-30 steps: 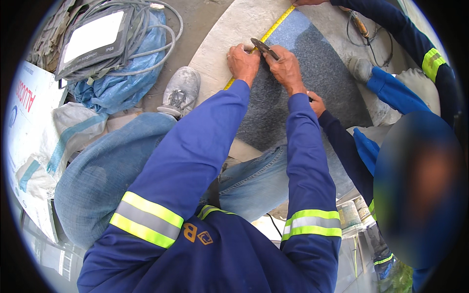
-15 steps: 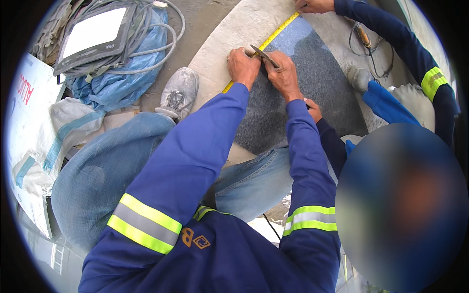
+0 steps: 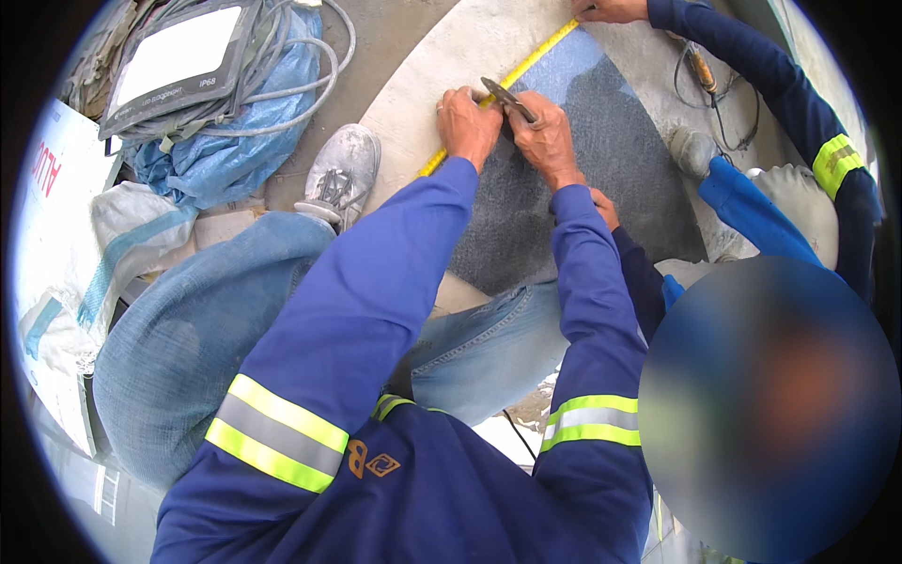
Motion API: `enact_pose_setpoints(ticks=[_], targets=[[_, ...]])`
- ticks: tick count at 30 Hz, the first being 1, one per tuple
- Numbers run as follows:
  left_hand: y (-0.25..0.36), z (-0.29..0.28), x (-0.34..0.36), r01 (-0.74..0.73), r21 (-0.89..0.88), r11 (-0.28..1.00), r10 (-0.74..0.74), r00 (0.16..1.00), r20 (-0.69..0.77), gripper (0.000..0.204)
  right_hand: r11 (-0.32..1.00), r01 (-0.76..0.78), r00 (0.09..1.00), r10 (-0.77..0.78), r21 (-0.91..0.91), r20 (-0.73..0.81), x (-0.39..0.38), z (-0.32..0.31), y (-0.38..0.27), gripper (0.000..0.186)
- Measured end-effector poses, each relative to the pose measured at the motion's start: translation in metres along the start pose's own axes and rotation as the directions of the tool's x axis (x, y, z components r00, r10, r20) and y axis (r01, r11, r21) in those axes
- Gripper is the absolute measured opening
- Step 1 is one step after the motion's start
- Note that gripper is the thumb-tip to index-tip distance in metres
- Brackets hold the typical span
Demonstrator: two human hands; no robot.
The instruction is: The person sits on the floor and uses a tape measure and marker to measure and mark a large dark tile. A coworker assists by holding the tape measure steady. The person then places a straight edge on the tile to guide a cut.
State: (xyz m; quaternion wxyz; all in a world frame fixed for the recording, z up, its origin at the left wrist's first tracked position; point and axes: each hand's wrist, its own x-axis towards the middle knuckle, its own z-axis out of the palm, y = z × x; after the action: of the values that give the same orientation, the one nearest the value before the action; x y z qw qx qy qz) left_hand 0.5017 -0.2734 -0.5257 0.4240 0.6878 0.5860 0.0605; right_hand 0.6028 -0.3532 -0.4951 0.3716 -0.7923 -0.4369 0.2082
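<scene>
A flat grey panel [image 3: 178, 56] with a big white face lies at the top left, on a blue plastic sheet [image 3: 221, 155], with grey cables [image 3: 282, 66] looped around it. A small white label [image 3: 111, 146] sits by its lower corner. At the far left lies a white sheet or sack with red letters [image 3: 47, 188]. Beside it rests a white woven sack with a pale blue stripe [image 3: 122, 254].

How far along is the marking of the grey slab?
Done: the yellow tape measure lies stretched along the grey slab, its far end pinned by a co-worker's hand. In hand: left hand steadies the tape; right hand works a metal tool. Any finished mark isn't visible.
</scene>
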Motion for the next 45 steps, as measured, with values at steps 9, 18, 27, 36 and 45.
enact_pose_setpoints(ticks=[9, 18, 27, 36, 45], targets=[[0.006, -0.007, 0.001, 0.032, 0.043, 0.999, -0.034, 0.998, 0.049, 0.043, 0.999, 0.054, 0.998, -0.054, 0.002, -0.03, -0.003, 0.001, -0.001, 0.006], [0.015, -0.015, -0.001, 0.105, 0.051, 0.993, -0.11, 0.99, 0.092, 0.047, 0.999, 0.05, 0.999, -0.05, -0.002, -0.005, -0.004, -0.001, -0.003, 0.007], [0.017, -0.017, 0.002, 0.148, 0.09, 0.985, -0.156, 0.983, 0.095, 0.046, 1.0, -0.006, 1.0, 0.006, -0.007, 0.03, -0.015, -0.005, -0.005, 0.008], [0.016, -0.02, 0.005, 0.126, 0.066, 0.99, -0.132, 0.987, 0.088, 0.04, 0.998, 0.064, 0.998, -0.064, -0.012, 0.004, -0.008, 0.002, 0.001, 0.001], [0.009, -0.018, 0.01, 0.06, 0.1, 0.993, -0.067, 0.995, 0.075, 0.039, 0.989, 0.08, 0.983, -0.098, -0.121, -0.156, -0.056, -0.026, -0.004, 0.004]])
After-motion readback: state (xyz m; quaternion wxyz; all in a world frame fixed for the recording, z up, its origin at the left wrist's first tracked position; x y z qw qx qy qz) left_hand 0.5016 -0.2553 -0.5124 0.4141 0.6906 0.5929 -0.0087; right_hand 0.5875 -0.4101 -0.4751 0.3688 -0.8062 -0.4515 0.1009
